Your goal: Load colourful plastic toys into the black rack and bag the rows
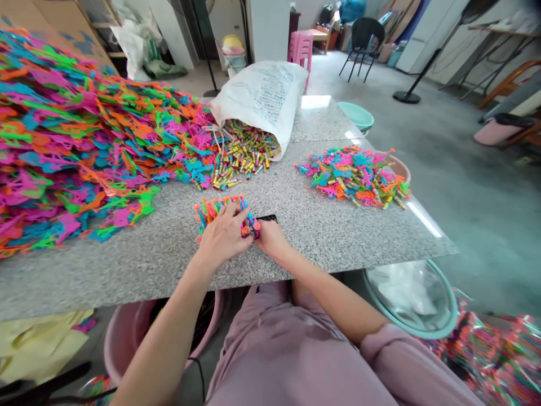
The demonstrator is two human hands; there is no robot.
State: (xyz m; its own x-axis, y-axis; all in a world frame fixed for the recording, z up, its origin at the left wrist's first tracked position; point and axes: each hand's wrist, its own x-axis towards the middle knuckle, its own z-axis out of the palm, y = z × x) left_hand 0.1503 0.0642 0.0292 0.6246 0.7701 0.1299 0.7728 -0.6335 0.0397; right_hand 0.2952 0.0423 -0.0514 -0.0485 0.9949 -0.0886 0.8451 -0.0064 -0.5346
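On the speckled stone table, a row of small bright plastic pieces, orange, blue and pink, stands packed together in front of me. My left hand lies across the row, its index finger and thumb around orange-tipped pieces at the right end. Against that same end, my right hand is closed, fingertips by a pink-ended piece; what it grips is hidden. A black gridded rack shows just behind the right hand.
A large heap of colourful plastic parts covers the left side. Behind, a white woven sack spills small yellow-and-red tubes. A smaller mixed pile lies right. Below the edge are a pink tub and a green basin.
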